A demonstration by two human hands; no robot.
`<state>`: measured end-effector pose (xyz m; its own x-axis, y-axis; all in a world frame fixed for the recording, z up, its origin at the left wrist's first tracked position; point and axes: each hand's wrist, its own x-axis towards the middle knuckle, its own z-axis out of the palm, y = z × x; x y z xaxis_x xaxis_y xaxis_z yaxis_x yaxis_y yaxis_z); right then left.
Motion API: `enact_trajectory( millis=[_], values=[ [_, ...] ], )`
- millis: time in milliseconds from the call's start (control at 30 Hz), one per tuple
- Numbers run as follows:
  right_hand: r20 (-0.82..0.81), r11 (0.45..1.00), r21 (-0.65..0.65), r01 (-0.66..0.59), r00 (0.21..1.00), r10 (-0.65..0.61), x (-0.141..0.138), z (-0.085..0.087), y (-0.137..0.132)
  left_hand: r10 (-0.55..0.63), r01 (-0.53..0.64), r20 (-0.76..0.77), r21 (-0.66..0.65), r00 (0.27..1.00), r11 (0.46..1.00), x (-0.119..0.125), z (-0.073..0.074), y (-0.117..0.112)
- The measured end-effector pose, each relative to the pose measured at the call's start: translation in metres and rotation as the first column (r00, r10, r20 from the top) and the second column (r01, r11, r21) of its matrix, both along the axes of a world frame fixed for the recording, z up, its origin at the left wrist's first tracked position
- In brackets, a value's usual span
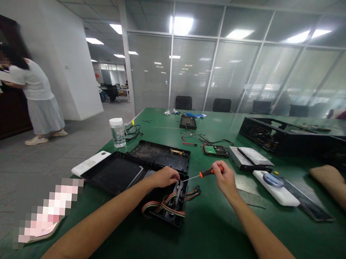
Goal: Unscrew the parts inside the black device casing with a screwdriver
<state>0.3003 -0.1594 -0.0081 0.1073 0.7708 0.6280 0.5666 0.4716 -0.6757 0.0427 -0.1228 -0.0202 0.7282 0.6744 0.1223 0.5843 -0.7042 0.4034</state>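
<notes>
My right hand (225,177) is wrapped round the orange and black handle of a screwdriver (207,172). Its thin shaft slants down to the left, and the tip meets the upper right part of a black plastic case (107,174). Close to that tip, the fingers of my left hand (165,177) are pinched together at the case; whatever they hold is hidden. Striped multicoloured wires (163,207) spill over the near right end of the case, with a black connector (197,189) to the right. Behind lies another open black shell (162,155).
A lidded clear bottle (118,133) stands at the left edge. Right of my hands lie a green circuit board (213,149), a silver drive (250,158), a white device (275,188) and a dark phone (307,202). Another person's arm (335,184) rests at the right.
</notes>
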Motion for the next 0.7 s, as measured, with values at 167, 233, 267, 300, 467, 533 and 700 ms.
enact_trajectory(
  millis=[167, 233, 267, 300, 467, 533, 700],
  values=[
    [0.159, 0.999, -0.032, 0.006, 0.987, -0.001, -0.019, -0.009, -0.004, 0.029, -0.027, 0.019, -0.066, 0.999, 0.997, 0.001, 0.002, -0.001],
    [0.196, 0.999, -0.035, 0.016, 0.980, -0.009, -0.020, -0.009, -0.004, 0.025, -0.023, 0.025, -0.066, 0.999, 0.998, 0.002, 0.002, 0.000],
    [0.204, 0.999, -0.033, 0.021, 0.979, -0.014, -0.019, -0.009, -0.004, 0.024, -0.023, 0.026, -0.064, 0.999, 0.998, 0.002, 0.002, 0.000],
    [0.207, 0.999, -0.029, 0.023, 0.978, -0.017, -0.018, -0.009, -0.004, 0.025, -0.024, 0.025, -0.061, 0.999, 0.998, 0.002, 0.002, 0.000],
    [0.257, 1.000, 0.001, 0.023, 0.966, -0.022, -0.016, -0.009, -0.004, 0.018, -0.017, 0.028, -0.030, 0.999, 0.999, 0.001, -0.001, 0.002],
    [0.316, 1.000, 0.014, 0.025, 0.948, -0.028, -0.016, -0.009, -0.004, 0.017, -0.017, 0.027, -0.026, 0.999, 1.000, 0.001, -0.001, 0.002],
    [0.562, 0.999, 0.051, -0.009, 0.827, -0.021, -0.023, 0.017, -0.012, 0.025, -0.025, 0.013, -0.038, 1.000, 0.999, 0.002, 0.000, 0.001]
  ],
)
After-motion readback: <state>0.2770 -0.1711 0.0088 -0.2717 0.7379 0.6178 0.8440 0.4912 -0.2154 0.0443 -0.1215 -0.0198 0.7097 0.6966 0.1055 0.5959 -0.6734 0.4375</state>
